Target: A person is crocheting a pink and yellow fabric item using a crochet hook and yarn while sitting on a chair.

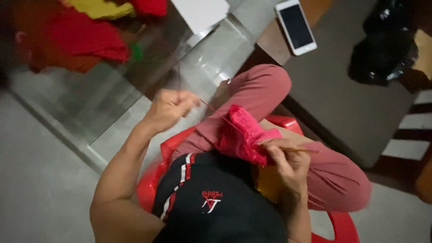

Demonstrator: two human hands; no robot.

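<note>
My left hand (170,109) is raised over my left knee, fingers pinched shut on a thin red yarn strand (219,114). The strand runs taut down to a pink crocheted piece (243,132) lying on my lap. My right hand (286,158) grips the near edge of that piece together with a thin hook (307,150), whose end pokes out to the right. I sit in pink trousers (265,87) on a red plastic chair (150,182).
A white phone (295,26) lies on a brown table at the top. A glass tabletop (103,96) to the left carries red cloth (85,38), yellow cloth (101,7) and a white sheet (200,12). A black bag (382,49) sits at the upper right.
</note>
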